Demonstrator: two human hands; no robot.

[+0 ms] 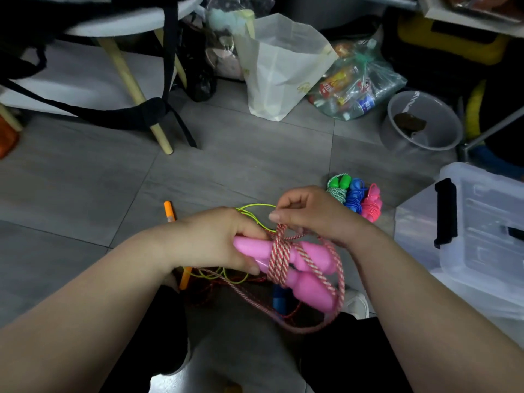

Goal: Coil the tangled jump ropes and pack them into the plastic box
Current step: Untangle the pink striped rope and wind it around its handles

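Currently winding the fourth rope; nothing visibly packed.
We are gripping the pink handles point(309, 268) in our left hand point(218, 239) while our right hand point(312, 214) is pinching the red-and-white rope point(279, 259), wrapping it round them. Three coiled bundles point(354, 198) are lying on the floor beside the plastic box point(482, 222). A yellow-green rope point(255, 207) and a red rope point(204, 293) are lying tangled beneath, awaiting coiling.

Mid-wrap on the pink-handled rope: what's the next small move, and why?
Probably one more turn: the right hand pinches the red-and-white rope above the pink handles that the left hand grips, and a long loop hangs loose below them.
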